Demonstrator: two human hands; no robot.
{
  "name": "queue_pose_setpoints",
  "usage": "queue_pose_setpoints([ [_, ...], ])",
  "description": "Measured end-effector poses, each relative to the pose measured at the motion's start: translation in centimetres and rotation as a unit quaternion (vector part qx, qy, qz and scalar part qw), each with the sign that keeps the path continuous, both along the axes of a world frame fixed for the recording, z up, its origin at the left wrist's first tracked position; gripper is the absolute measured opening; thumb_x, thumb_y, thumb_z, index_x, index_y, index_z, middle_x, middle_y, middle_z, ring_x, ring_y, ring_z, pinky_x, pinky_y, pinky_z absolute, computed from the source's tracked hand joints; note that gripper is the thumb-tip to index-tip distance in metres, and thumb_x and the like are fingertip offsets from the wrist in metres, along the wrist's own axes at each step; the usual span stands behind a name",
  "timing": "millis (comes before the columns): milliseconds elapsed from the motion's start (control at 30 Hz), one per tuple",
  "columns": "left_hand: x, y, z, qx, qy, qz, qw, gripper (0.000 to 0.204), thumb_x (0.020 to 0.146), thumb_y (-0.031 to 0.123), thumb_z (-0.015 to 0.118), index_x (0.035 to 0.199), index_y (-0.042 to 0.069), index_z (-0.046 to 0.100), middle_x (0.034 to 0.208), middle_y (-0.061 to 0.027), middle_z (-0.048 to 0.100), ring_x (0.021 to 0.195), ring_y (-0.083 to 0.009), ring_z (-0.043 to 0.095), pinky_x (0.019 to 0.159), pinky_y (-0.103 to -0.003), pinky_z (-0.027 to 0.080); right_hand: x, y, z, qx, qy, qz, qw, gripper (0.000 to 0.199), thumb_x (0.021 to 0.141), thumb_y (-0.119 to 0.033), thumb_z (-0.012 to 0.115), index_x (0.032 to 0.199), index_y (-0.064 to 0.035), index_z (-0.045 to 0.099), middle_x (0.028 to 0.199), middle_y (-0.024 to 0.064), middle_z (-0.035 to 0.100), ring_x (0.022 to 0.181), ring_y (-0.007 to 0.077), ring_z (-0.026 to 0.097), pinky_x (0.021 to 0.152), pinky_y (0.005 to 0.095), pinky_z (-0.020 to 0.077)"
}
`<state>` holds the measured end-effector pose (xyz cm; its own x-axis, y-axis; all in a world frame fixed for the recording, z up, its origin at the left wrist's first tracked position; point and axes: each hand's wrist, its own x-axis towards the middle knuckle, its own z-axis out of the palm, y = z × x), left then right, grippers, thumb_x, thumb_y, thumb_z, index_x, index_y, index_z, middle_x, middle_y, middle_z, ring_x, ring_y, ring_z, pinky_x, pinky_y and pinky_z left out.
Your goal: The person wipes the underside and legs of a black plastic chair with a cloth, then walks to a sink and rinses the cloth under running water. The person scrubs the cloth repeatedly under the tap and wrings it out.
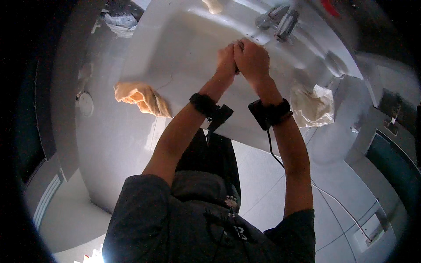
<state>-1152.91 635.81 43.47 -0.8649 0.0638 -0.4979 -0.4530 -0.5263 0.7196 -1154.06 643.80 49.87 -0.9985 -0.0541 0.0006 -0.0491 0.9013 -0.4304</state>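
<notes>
I watched the left hand [226,59] and right hand [251,59] pressed together, fingers curled shut, over the white sink [184,48] — near its back edge, below the tap [280,22]; whether they gripped anything I couldn't tell.

Both hands pressed together over the white sink basin [175,48], upper centre of frame. Left hand [226,59] and right hand [252,59] touching, fingers closed, just below the chrome faucet [283,22]. A small dark thing shows between the hands; can't tell what it is.
</notes>
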Motion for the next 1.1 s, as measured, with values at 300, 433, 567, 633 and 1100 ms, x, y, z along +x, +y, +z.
queue_pose_setpoints([
  [300,-1.7,-2.8,7.2,-0.322,0.299,-0.044,0.897,0.03,0.074,0.011,0.064,0.101,0.006,0.05,0.083,-0.0054,0.059,0.074,-0.0137,0.056,0.07,-0.029,0.047,3.3,2.8,-0.9,-0.635,-0.364,-0.223,0.644,0.058,0.086,-0.058,0.039,0.126,-0.0147,0.04,0.122,0.0072,0.047,0.11,0.0255,0.046,0.087,0.0471,0.0406],
  [433,-1.8,-2.7,7.2,-0.289,0.359,-0.123,0.879,0.052,0.068,0.005,0.069,0.114,0.009,0.044,0.098,-0.008,0.055,0.088,-0.0178,0.056,0.074,-0.031,0.048,3.0,2.7,-1.2,-0.803,-0.286,-0.219,0.475,0.045,0.091,-0.045,0.039,0.122,-0.0121,0.043,0.118,0.0088,0.05,0.107,0.0253,0.05,0.089,0.0454,0.0415],
  [567,-1.4,-2.8,6.0,-0.295,0.377,-0.151,0.865,0.067,0.066,0.009,0.076,0.121,0.007,0.04,0.115,-0.0078,0.048,0.101,-0.0209,0.051,0.087,-0.031,0.044,2.3,4.9,-4.2,-0.796,-0.105,-0.212,0.557,0.031,0.09,-0.031,0.048,0.112,-0.0096,0.05,0.109,0.0087,0.055,0.101,0.0255,0.054,0.09,0.0441,0.0421],
  [633,-0.9,-3.4,4.3,-0.288,0.331,-0.141,0.887,0.067,0.068,0.011,0.076,0.123,0.007,0.038,0.119,-0.0085,0.047,0.104,-0.0225,0.051,0.09,-0.032,0.043,2.3,4.9,-3.2,-0.816,-0.086,-0.217,0.529,0.026,0.082,-0.021,0.054,0.101,-0.0046,0.054,0.1,0.0087,0.059,0.099,0.0256,0.055,0.089,0.0438,0.0422],
  [1100,-0.7,-4.5,4.5,0.128,0.048,-0.216,0.967,0.054,0.082,0.015,0.062,0.129,0.007,0.037,0.113,-0.0097,0.054,0.102,-0.0192,0.053,0.085,-0.034,0.046,2.3,5.0,-1.2,-0.832,-0.115,-0.213,0.499,0.025,0.082,-0.013,0.054,0.105,-0.0015,0.055,0.104,0.011,0.059,0.1,0.0254,0.054,0.091,0.0401,0.0413],
])
